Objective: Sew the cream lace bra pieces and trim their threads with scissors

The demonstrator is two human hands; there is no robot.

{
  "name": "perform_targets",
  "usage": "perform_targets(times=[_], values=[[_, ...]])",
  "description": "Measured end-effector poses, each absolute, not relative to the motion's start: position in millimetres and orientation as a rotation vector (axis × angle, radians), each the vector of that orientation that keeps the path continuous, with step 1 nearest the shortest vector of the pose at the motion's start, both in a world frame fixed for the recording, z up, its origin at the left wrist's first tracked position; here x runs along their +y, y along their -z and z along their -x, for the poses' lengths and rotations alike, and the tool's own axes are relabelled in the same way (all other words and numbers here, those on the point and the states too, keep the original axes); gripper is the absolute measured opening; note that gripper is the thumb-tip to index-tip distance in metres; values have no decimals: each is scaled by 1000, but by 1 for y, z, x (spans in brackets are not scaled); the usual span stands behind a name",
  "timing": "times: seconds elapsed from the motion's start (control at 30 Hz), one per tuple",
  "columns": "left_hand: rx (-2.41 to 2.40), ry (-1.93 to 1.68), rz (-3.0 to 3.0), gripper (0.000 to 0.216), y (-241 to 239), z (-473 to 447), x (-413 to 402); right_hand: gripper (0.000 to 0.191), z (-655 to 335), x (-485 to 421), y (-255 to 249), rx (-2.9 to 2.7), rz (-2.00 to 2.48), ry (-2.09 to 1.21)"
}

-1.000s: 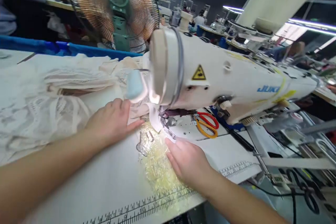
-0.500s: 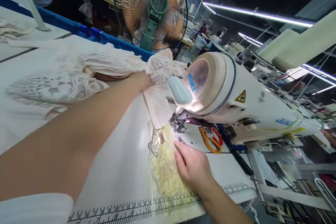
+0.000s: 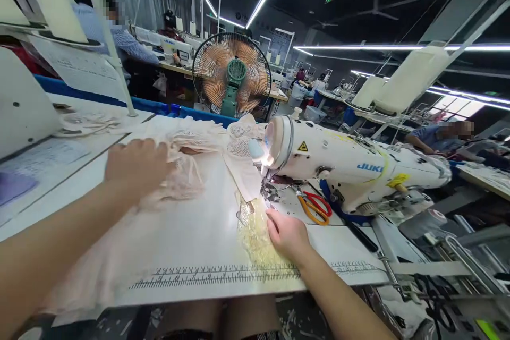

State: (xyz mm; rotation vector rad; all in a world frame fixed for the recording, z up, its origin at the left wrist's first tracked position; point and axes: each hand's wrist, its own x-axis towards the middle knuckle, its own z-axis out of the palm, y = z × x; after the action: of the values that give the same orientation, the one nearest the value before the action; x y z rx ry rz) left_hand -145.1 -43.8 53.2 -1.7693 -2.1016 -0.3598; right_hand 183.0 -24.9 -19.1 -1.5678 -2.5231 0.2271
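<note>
My left hand [image 3: 137,164] is closed on a pale cream lace garment [image 3: 185,178] at the left of the table. Blurred pale cloth hangs below that forearm toward the front edge. Beside the presser foot of the white sewing machine [image 3: 334,156], my right hand [image 3: 289,234] has its thumb and forefinger pressed together. What they may pinch is too small to make out. That hand rests along a yellowish, clear-taped patch [image 3: 258,239] on the table. A flat cream fabric band [image 3: 245,175] runs from the lace pile to the presser foot.
Orange- and red-handled snips [image 3: 314,207] lie behind my right hand. A printed ruler [image 3: 215,275] follows the table's front edge. Beyond the table stands a large fan [image 3: 235,71]. Co-workers sit at the far left and right. A thread stand pole [image 3: 105,37] rises at left.
My left hand has left the lace by the machine and moved left and nearer, bringing lace cloth with it. My right hand stays by the presser foot. The view has tilted up.
</note>
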Motion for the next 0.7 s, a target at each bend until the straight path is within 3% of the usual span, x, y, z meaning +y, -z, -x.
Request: perform_targets(times=[0.13,0.27,0.37,0.4,0.5,0.53,0.6,0.7], values=[[-2490,717,1680,36,-69,178,-76,34,-182,-30,10,-2462,1557,-246],[-2489,1049,1660,31,-90,153,-97,34,-182,-40,6,-2364,1482,-285],[-2349,1533,1975,32,-92,105,-120,36,-176,-70,11,-2291,1382,-382],[-2296,1687,2132,36,-87,86,-128,41,-172,-85,16,-2272,1319,-455],[-2336,2059,2427,41,-59,32,-155,79,-158,-132,28,-2063,917,-921],[-2360,2241,2423,41,-46,17,-164,82,-154,-146,31,-2027,808,-1065],[-2493,2543,2333,45,-21,-5,-178,64,-149,-167,35,-1994,686,-1323],[-2574,2625,2338,49,9,-11,-193,35,-155,-180,41,-1945,806,-1485]])
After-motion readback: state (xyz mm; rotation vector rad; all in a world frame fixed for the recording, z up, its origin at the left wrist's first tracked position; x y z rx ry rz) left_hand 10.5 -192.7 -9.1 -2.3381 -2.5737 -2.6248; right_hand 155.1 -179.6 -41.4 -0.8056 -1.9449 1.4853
